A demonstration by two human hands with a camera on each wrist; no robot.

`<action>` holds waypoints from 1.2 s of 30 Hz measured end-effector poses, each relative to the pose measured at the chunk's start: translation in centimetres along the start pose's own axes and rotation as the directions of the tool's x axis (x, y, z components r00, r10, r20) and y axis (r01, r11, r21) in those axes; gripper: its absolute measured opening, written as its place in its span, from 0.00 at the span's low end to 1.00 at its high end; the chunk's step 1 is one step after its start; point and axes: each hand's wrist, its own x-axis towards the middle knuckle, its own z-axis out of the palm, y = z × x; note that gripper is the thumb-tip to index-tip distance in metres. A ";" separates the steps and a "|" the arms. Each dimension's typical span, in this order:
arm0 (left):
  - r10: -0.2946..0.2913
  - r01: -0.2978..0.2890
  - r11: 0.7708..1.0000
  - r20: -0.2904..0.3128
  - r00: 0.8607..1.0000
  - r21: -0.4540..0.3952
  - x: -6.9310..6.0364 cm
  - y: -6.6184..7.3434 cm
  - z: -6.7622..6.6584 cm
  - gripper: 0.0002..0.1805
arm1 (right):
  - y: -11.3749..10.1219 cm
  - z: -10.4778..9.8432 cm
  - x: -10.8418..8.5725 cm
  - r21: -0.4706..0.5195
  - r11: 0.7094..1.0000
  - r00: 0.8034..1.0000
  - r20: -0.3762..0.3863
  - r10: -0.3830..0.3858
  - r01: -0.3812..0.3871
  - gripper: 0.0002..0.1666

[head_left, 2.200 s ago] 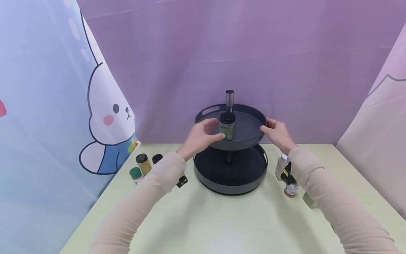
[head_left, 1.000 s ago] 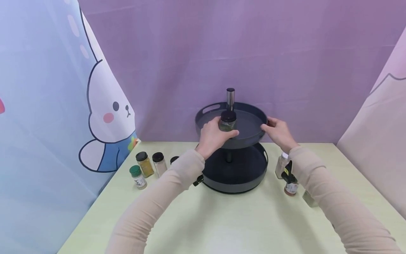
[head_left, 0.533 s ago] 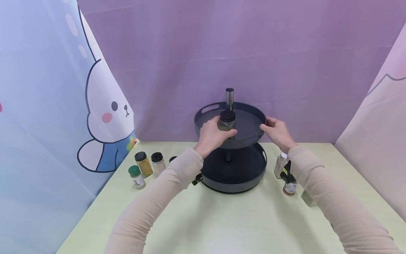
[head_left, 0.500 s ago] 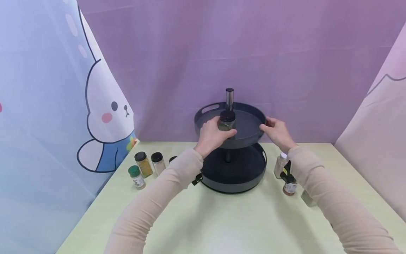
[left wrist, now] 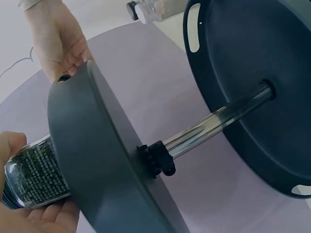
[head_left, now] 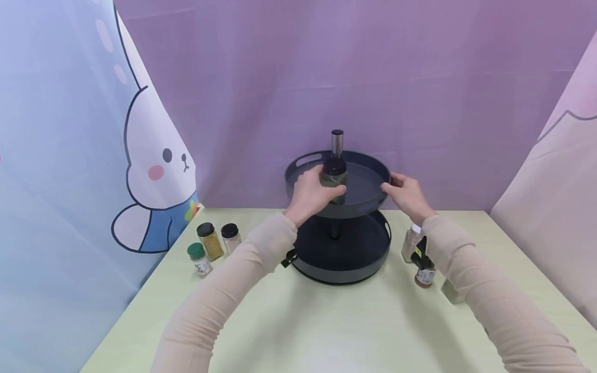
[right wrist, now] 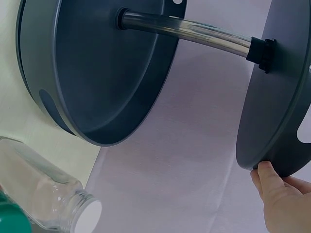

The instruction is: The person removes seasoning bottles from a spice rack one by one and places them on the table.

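My left hand grips a spice jar with a black lid and dark green dried contents, fingers behind it and thumb in front. The jar is upright at the front of the upper tray of a dark grey two-tier turntable rack; its label shows in the left wrist view. My right hand pinches the upper tray's right rim, thumb inside and fingers outside. In the right wrist view that hand holds the tray's edge. The lower tray sits on the table, joined by a metal post.
On the left stand a yellow spice jar, a green-lidded jar and a pale black-lidded jar. To the right are a white-lidded jar, a reddish labelled jar and a grey-green one, partly behind the sleeve.
My left hand, loosely beside the jar at first, has closed round it. Since half a second ago the jar has risen slightly. The right hand stays on the rim.
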 end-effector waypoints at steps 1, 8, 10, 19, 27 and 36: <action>0.003 -0.003 1.000 -0.001 1.000 -0.001 0.1 0.1 -0.1 0.26 | 0.0 0.0 0.0 -0.001 1.000 1.000 -0.001 -0.003 0.003 0.37; 0.018 -0.018 1.000 -0.014 1.000 0.001 0.4 0.5 -0.7 0.25 | 0.0 0.0 0.0 -0.005 1.000 1.000 0.005 -0.014 0.014 0.37; 0.024 -0.024 1.000 -0.020 1.000 0.000 0.4 0.7 -0.9 0.26 | 0.0 0.0 0.0 -0.005 1.000 1.000 0.009 -0.009 0.009 0.37; 0.041 -0.042 0.999 -0.036 0.998 -0.032 0.4 2.0 -2.5 0.22 | -0.1 -0.3 0.0 -0.011 1.000 1.000 0.004 -0.005 0.005 0.37; 0.014 -0.015 0.999 -0.019 1.000 -0.047 0.2 2.4 -3.4 0.26 | -0.1 -0.5 0.0 -0.009 1.000 1.000 0.010 0.003 -0.003 0.38; 0.008 -0.009 0.998 -0.012 1.000 -0.058 -0.5 1.5 -4.7 0.26 | 0.0 -0.6 -0.1 -0.005 1.000 1.000 0.006 0.006 -0.006 0.37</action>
